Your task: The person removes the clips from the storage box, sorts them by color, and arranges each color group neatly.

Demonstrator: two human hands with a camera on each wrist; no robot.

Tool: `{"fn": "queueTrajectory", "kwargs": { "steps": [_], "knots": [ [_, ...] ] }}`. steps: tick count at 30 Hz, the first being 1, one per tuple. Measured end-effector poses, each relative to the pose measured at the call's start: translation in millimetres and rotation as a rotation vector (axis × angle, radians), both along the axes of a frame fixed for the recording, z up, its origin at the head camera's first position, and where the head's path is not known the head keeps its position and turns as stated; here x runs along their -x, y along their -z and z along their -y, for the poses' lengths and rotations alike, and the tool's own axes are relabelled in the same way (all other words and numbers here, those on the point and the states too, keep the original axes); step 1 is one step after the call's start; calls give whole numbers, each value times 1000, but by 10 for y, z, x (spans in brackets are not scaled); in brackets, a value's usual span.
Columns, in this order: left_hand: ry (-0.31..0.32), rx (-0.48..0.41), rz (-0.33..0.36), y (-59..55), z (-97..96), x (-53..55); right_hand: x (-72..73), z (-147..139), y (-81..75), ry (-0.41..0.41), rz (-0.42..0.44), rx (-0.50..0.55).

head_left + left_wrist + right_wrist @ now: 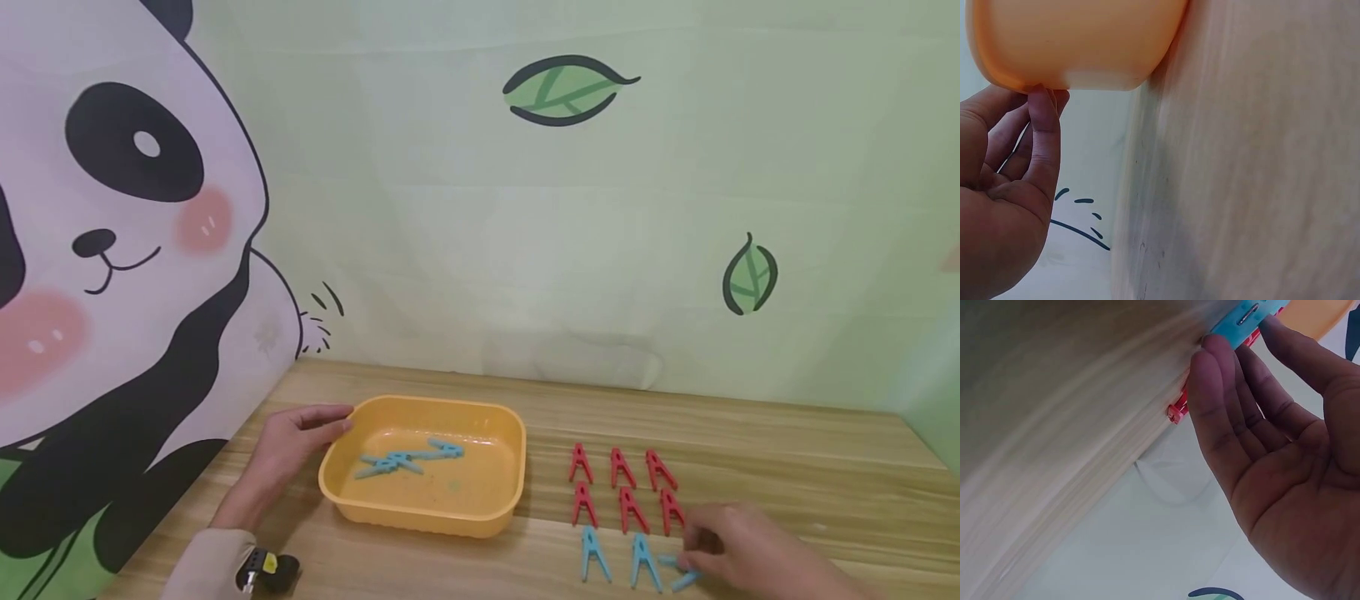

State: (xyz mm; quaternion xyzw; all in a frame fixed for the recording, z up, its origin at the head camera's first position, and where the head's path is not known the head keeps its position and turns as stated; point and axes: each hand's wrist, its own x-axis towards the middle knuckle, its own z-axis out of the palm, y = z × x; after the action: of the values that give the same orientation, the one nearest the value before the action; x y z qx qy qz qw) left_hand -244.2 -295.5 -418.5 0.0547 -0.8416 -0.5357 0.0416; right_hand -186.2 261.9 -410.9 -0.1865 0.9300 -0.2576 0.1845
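Note:
A yellow plastic basin (423, 521) stands on the wooden table, with several blue clothespins (450, 450) lying loosely in it. At its left corner my left hand (288, 442) holds the rim between thumb and fingers, as the left wrist view also shows. To the right, red clothespins (628, 510) lie in two rows of three. Below them are two blue clothespins (592, 554), side by side. My right hand (738, 542) pinches a third blue clothespin (1247, 322) at the right end of that row, close to the tabletop; the fingers partly cover it in the head view.
The wooden table (750, 442) runs back to a pale green wall cloth (420, 208) printed with a panda and leaves. A black wrist camera (276, 571) sits at my left cuff.

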Motion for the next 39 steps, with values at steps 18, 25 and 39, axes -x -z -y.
{"fn": "queueTrajectory", "kwargs": {
  "steps": [18,25,39],
  "knots": [
    [7,3,15,-4,14,4,12,-43,-36,9,-15,65],
    [4,3,9,-2,13,7,7,-77,-22,-70,-56,91],
    [11,-15,6,10,12,6,44,-82,6,-42,-8,122]
  ]
}}
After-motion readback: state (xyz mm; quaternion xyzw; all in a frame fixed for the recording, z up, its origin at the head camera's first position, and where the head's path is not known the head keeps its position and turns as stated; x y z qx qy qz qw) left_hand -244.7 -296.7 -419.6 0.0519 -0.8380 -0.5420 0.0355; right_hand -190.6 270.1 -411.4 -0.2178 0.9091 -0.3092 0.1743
